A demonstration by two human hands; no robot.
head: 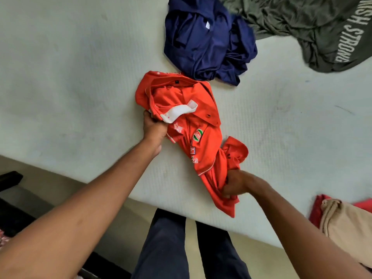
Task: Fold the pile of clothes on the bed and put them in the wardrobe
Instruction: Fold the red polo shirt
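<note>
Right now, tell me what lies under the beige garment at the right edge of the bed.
A red cloth shows beneath the beige garment, peeking out along its left edge and far corner. Its full extent, and anything else below, is covered.

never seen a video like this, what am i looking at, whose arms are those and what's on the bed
There is no machine here. One camera sits on a person's head and looks down, so the arms reaching in are that person's own. The pale surface is a bed. The left hand grips a crumpled orange shirt near its collar, and the right hand grips its lower end. Beyond it lie a bunched navy garment and an olive garment with white lettering. At the right edge a beige garment lies over red cloth.
</note>
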